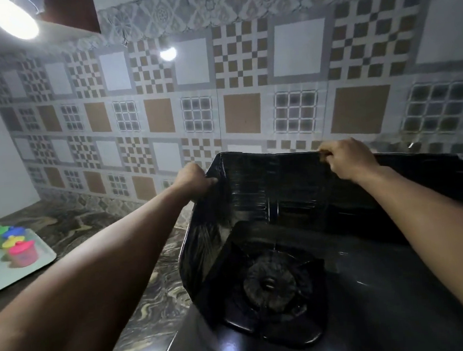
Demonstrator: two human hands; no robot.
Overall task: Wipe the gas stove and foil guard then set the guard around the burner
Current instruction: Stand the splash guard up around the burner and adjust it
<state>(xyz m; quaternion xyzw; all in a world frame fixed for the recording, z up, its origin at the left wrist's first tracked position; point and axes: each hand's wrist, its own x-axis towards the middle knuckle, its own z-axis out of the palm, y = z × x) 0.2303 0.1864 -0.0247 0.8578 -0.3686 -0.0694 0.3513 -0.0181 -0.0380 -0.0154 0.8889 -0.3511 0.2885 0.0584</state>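
Note:
A dark, shiny foil guard [275,188] stands upright on the black gas stove [384,301], folded around the left and back sides of the burner [270,282]. My left hand [193,178] grips the guard's top edge at its left corner fold. My right hand [347,157] pinches the top edge of the back panel, further right. The guard's right part runs on behind my right forearm toward the frame edge. The round burner sits under a black pan support just in front of the guard.
A marbled dark countertop [139,277] lies left of the stove. On it at the far left rests a pale tray [26,269] with several colourful small lidded cups [22,253]. A patterned tiled wall [219,94] rises close behind the guard.

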